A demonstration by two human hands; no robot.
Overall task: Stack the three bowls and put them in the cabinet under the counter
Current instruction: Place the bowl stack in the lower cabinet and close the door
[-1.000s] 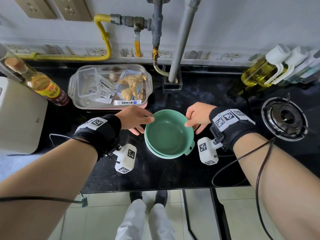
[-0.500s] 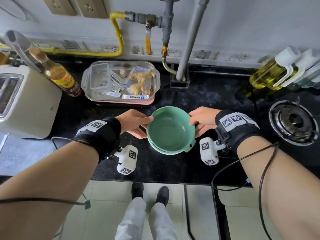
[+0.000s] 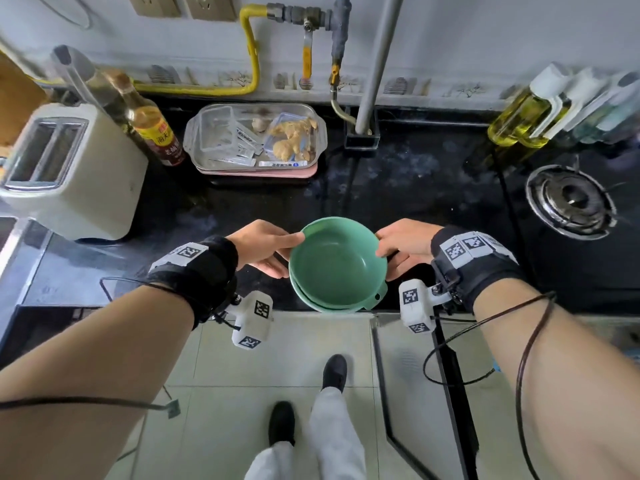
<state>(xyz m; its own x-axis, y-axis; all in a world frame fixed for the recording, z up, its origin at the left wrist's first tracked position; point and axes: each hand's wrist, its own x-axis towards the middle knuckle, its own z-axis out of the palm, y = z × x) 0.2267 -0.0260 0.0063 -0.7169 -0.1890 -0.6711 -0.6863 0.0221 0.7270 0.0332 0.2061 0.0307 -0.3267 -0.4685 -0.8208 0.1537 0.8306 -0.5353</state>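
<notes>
A stack of green bowls is held in the air over the front edge of the black counter. Only the top bowl's inside and the rims of the ones beneath show, with a small tab at the lower right. My left hand grips the stack's left rim, thumb on top. On the opposite rim sits my right hand, holding in the same way. An open cabinet door hangs below the counter at the right, seen edge-on.
A cream toaster and a sauce bottle stand at the left. A glass dish with packets and ginger sits at the back. Oil bottles and a gas burner are at the right. My feet stand on the tiled floor.
Both hands have lifted the bowl stack off the counter and drawn it toward me, out to the counter's front edge. The view has pulled back, showing more floor.
</notes>
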